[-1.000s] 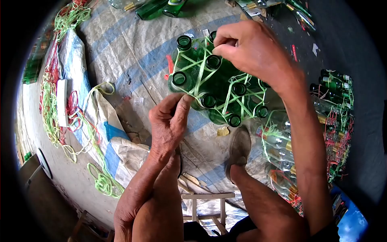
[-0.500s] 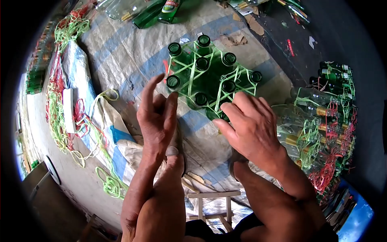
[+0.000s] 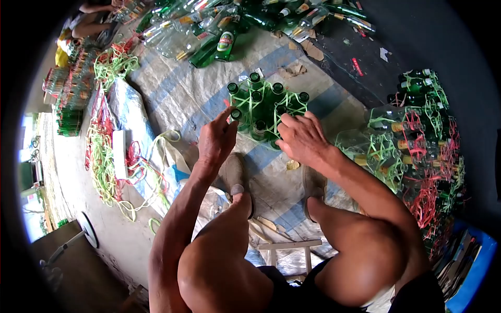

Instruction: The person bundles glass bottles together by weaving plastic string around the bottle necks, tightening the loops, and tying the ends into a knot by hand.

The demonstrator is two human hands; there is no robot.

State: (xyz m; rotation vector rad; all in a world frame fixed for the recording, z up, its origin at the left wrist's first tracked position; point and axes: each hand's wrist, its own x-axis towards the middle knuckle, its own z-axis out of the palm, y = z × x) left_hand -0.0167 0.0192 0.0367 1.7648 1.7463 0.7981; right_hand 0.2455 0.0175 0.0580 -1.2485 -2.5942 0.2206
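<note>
Since the earlier frame, the left hand (image 3: pixel 216 138) has brought its raised forefinger down to the front left corner of the bundle (image 3: pixel 267 106), and the view now takes in more floor beyond. This hand is half closed, thumb and forefinger near each other beside a bottle neck; I cannot tell whether they pinch anything. At the front right corner of the bundle is the right hand (image 3: pixel 305 136), palm down with bent fingers, which partly hide the necks there; its grip I cannot tell either. Green cord (image 3: pixel 251 108) crosses between the necks of the bundle, whose green bottles stand upright on a striped sheet (image 3: pixel 190 91). Just before the bundle are the person's two shoes (image 3: pixel 236 171), and nearer, a stool (image 3: pixel 292 245). Right of the bundle lie stacked bottles (image 3: pixel 412 141) with green and red ties. Well to its left are a white block (image 3: pixel 119 154) and tangled twine (image 3: pixel 103 161). Behind it lie loose bottles (image 3: pixel 209 50); far behind, at left, another person (image 3: pixel 88 26) is partly visible.
</note>
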